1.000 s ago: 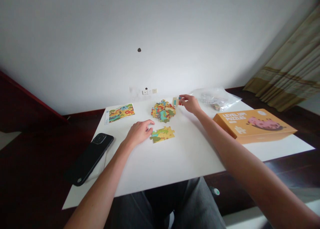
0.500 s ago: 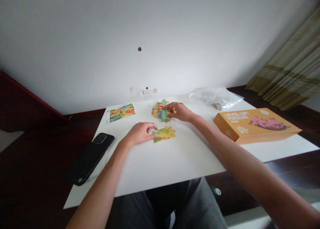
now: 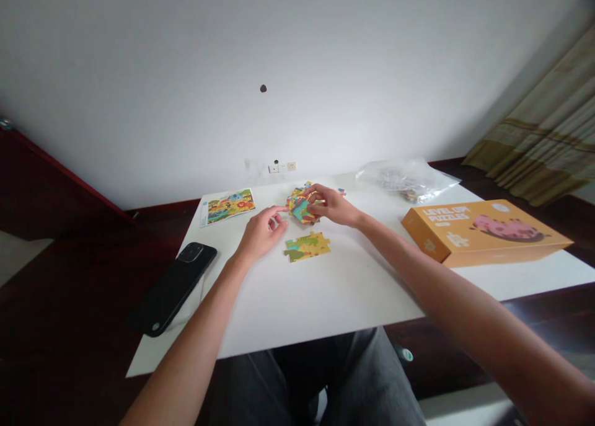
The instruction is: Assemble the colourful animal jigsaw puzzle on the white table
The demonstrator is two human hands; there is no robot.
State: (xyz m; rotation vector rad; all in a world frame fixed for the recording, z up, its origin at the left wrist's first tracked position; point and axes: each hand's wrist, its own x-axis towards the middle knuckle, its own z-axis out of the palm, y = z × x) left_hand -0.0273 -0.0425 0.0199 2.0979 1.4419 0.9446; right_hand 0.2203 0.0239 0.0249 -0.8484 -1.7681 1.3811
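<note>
My right hand [image 3: 333, 206] is over a pile of colourful puzzle pieces [image 3: 295, 198], its thumb and fingers closed on a green and yellow puzzle piece [image 3: 302, 211] at the pile's near side. Part of the pile is hidden behind those fingers. Just left of it my left hand [image 3: 263, 234] holds nothing; its index finger reaches towards the pile's edge and the thumb stands apart. Nearer to me, a few joined yellow-green puzzle pieces [image 3: 308, 247] lie flat on the white table [image 3: 297, 302].
A picture card [image 3: 230, 205] lies at the back left, with a black phone [image 3: 179, 286] at the left edge. On the right are an orange puzzle box [image 3: 483, 230] and a clear plastic bag [image 3: 404, 177]. A white wall rises behind the table.
My left hand has let go of the joined yellow-green pieces and moved up towards the pile. My right hand stays at the pile, where the pieces under its fingers have shifted.
</note>
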